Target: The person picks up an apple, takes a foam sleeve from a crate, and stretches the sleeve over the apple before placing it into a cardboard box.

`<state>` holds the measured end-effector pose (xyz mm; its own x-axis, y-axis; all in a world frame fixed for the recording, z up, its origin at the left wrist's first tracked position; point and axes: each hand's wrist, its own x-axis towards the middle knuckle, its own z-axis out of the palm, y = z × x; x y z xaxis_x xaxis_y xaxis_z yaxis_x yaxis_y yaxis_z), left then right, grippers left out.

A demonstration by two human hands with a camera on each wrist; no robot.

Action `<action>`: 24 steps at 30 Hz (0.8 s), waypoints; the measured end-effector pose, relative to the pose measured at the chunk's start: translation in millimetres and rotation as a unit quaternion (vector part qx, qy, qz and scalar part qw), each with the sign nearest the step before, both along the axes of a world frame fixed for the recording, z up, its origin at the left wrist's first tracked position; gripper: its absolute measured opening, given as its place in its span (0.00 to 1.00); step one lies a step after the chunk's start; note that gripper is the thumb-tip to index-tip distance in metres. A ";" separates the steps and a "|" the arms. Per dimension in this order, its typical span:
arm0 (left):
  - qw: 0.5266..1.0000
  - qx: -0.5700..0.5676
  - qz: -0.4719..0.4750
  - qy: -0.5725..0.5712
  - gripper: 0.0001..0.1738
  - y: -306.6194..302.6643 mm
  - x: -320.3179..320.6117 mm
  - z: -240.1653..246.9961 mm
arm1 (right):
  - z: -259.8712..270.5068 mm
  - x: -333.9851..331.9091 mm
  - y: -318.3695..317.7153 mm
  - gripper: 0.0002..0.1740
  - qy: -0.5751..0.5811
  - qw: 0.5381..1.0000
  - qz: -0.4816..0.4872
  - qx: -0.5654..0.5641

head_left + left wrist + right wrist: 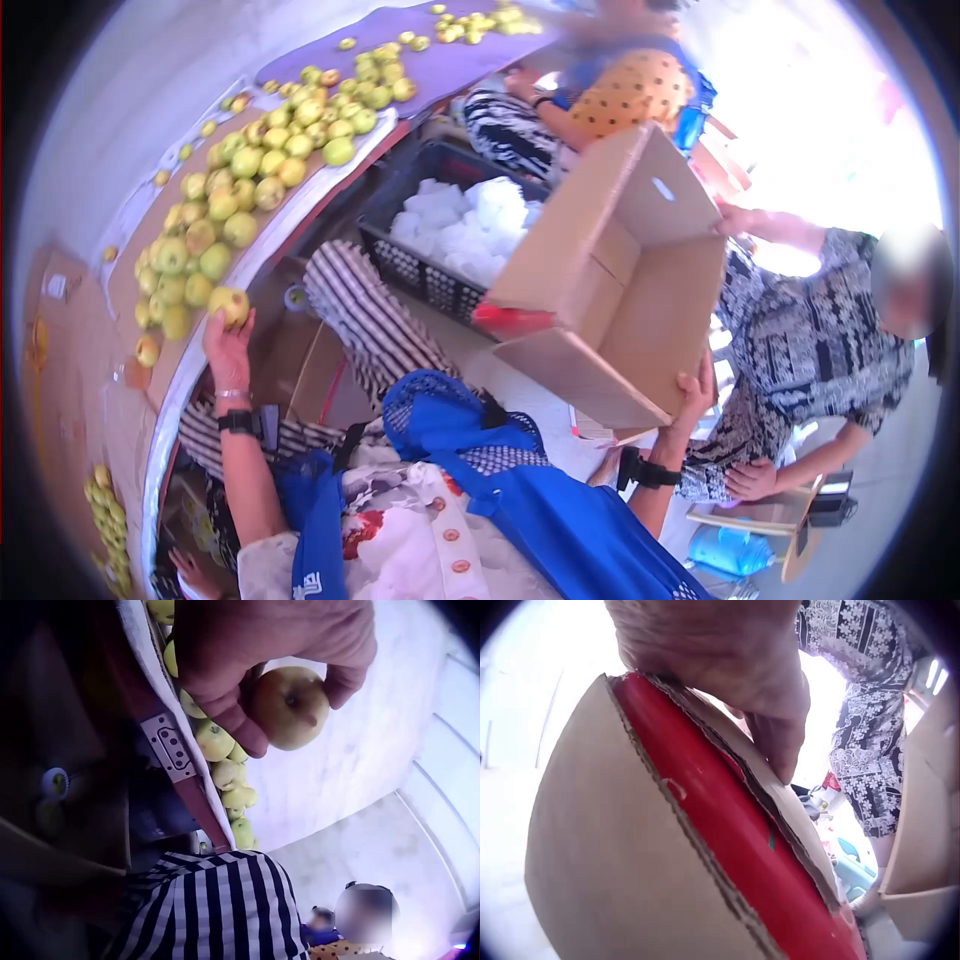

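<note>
My left hand (228,352) pinches a yellow-green apple (230,306) with a reddish blush, at the table's edge beside a long pile of apples (235,190). In the left wrist view, thumb and fingers hold this apple (291,724) around its sides, its hollow facing the camera. My right hand (692,398) grips the lower edge of an open cardboard box (665,315), which is tilted and raised off the floor. In the right wrist view, the fingers curl over the box's edge beside a red strip (705,802). Another person's hand (742,218) touches the box's far edge.
A black crate (430,265) with white packing nets (475,222) stands beyond my striped trouser leg. One person in a patterned top (820,310) is at the right; another in polka dots (630,95) sits at the back. A purple cloth (400,28) covers the far table.
</note>
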<state>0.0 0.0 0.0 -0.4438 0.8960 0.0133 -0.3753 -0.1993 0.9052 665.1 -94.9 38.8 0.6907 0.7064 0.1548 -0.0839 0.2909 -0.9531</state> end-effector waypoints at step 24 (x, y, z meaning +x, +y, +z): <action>0.993 0.059 0.078 0.063 0.25 -59.0 -22.4 143.2 | 86.6 -341.7 160.1 0.15 -0.648 0.591 0.469 0.102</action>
<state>-22.4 -59.0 143.2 -0.5660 0.8050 0.1777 -0.2165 -0.3532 0.9102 323.4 65.2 125.4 -0.7829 0.5597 0.2717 0.4628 0.8157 -0.3469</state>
